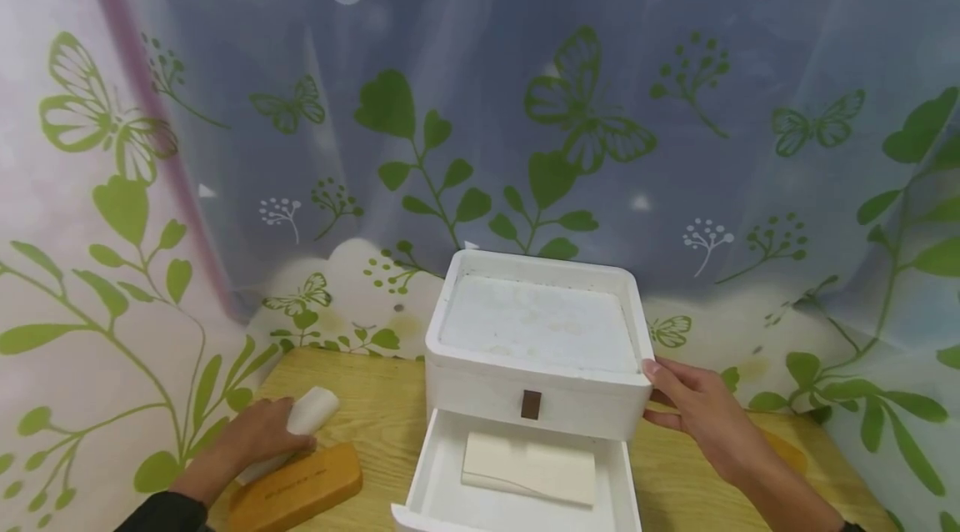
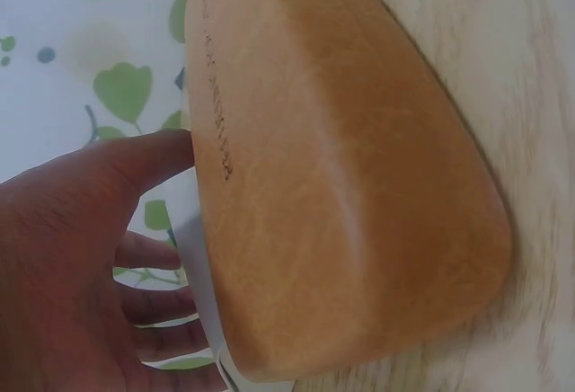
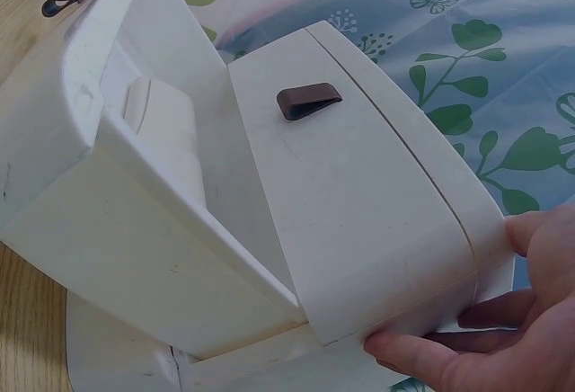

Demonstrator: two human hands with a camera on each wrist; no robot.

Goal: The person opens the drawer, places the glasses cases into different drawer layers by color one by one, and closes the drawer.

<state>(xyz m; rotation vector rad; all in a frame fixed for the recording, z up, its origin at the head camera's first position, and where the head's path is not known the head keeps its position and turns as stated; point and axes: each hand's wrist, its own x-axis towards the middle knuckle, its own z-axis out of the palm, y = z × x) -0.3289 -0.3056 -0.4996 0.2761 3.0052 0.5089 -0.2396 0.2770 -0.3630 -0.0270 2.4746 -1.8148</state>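
Observation:
At the lower left of the head view, my left hand (image 1: pixel 258 436) grips a white, elongated thing (image 1: pixel 313 410) whose kind I cannot tell. Right beside it lies a tan, glasses-case-shaped box (image 1: pixel 300 489). That case fills much of the left wrist view and covers most of the white thing, while the thumb and fingers of my left hand (image 2: pixel 81 257) reach its far side. My right hand (image 1: pixel 708 411) touches the right side of a white drawer cabinet (image 1: pixel 480 390), thumb at the upper front corner. Its lower drawer (image 1: pixel 442 465) is pulled out, with a folded cream-coloured thing (image 1: pixel 528 467) inside.
The cabinet's upper drawer (image 3: pixel 350 203) is closed and has a brown pull tab (image 1: pixel 531 404). Behind the wooden table (image 1: pixel 375 399) hangs a curtain (image 1: pixel 480 98) with butterflies and leaves. Something orange (image 1: pixel 786 450) shows partly behind my right wrist.

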